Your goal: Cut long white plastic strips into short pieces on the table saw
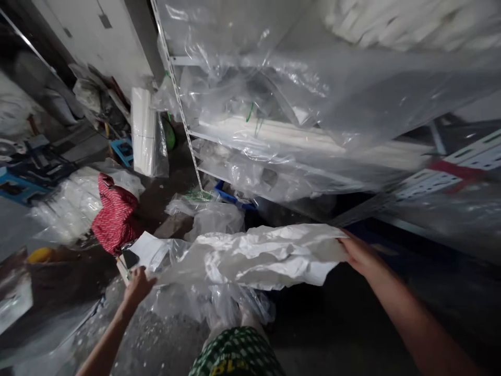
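Observation:
A crumpled white sheet [270, 256] is stretched out sideways in front of my body, its surface full of creases. My right hand [354, 251] is closed on its right end. My left hand [139, 284] has its fingers closed at the left end, where the sheet thins into a clear, film-like part. Clear plastic film [219, 300] hangs below the sheet, over my legs. Just above my left hand lie a white paper [147, 250] and a dark flat object [130, 258].
A white metal shelf post [176, 86] borders a rack draped in clear plastic [297, 89]. On the floor at left are a red patterned cloth [115, 211] and plastic-wrapped white bundles [74, 203]. A tall wrapped bundle [143, 130] stands behind. A blue tray [235, 196] sits under the rack.

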Action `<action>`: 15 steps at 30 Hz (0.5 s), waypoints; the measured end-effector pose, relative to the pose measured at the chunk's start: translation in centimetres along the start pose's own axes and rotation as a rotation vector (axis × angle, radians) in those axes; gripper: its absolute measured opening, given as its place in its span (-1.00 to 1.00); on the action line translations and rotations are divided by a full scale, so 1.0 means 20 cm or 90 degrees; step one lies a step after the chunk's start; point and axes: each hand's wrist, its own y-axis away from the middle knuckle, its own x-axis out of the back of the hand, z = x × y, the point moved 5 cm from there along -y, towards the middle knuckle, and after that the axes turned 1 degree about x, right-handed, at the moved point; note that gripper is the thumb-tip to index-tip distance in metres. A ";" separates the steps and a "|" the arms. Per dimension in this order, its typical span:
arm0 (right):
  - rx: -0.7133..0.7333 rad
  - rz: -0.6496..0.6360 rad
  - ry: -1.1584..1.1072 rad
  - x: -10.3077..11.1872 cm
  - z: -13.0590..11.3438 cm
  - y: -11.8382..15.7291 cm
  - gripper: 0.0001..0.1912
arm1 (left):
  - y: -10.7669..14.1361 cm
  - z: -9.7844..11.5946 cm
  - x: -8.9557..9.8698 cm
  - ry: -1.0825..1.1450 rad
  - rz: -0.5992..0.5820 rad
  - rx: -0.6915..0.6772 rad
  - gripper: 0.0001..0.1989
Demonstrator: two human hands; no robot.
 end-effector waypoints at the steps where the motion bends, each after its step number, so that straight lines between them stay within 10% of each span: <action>1: 0.002 -0.054 -0.045 -0.09 -0.04 0.07 -0.61 | 0.04 0.09 -0.07 -0.024 0.013 -0.009 -0.25; 5: 0.073 -0.305 -0.027 -0.54 -0.26 0.43 -0.56 | 0.21 0.71 -0.49 0.023 -0.042 -0.220 0.02; 8: 0.134 -0.450 0.080 -0.75 -0.40 0.66 -0.53 | 0.20 1.01 -0.65 0.051 -0.032 -0.172 -0.21; 11: 0.318 -0.422 0.352 -0.67 -0.47 0.67 -0.57 | 0.09 1.03 -0.56 0.062 -0.015 -0.090 -0.60; 15: 0.280 -0.047 0.740 -0.19 -0.40 0.38 -0.73 | -0.01 0.91 -0.33 0.039 0.020 -0.062 -0.68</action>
